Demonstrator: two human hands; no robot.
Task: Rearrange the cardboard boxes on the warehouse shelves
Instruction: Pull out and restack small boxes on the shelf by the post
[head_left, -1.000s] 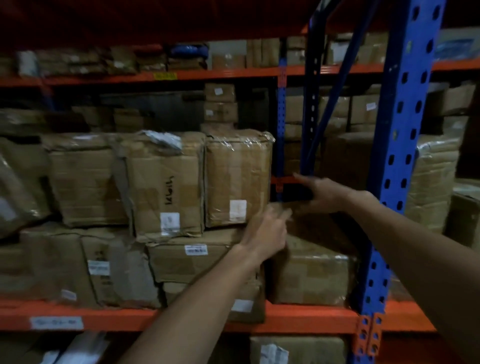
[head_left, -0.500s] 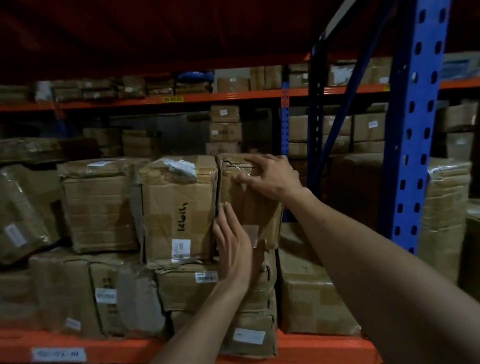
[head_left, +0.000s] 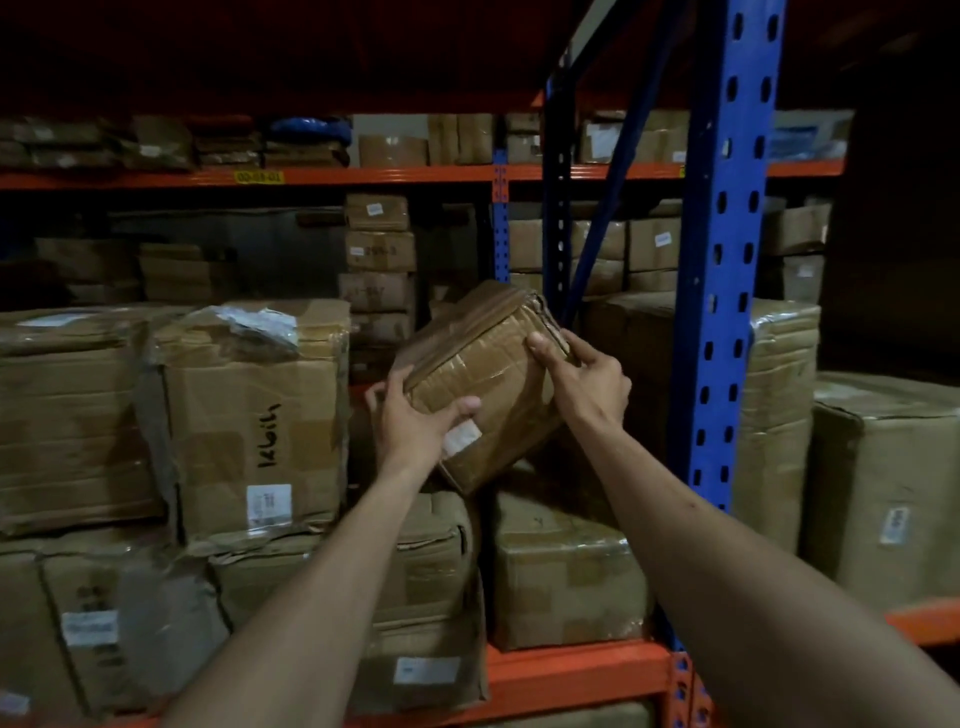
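A taped cardboard box (head_left: 488, 374) with a small white label is tilted, its top leaning right, lifted off the stack in the middle of the shelf. My left hand (head_left: 415, 421) grips its lower left corner, thumb across the front. My right hand (head_left: 582, 379) holds its upper right edge. Under it sit a crumpled box (head_left: 431, 551) and a wrapped box (head_left: 561, 566). To the left stands a box with black handwriting (head_left: 249, 415).
A blue rack upright (head_left: 727, 260) stands just right of my right hand, with a dark diagonal brace (head_left: 613, 182) behind it. An orange shelf beam (head_left: 571, 670) runs below. More wrapped boxes (head_left: 883, 493) fill the right bay and stacks line the back rack.
The box stood upright beside the handwritten box. Both hands have since closed on it, pulled it out and tipped it to the right.
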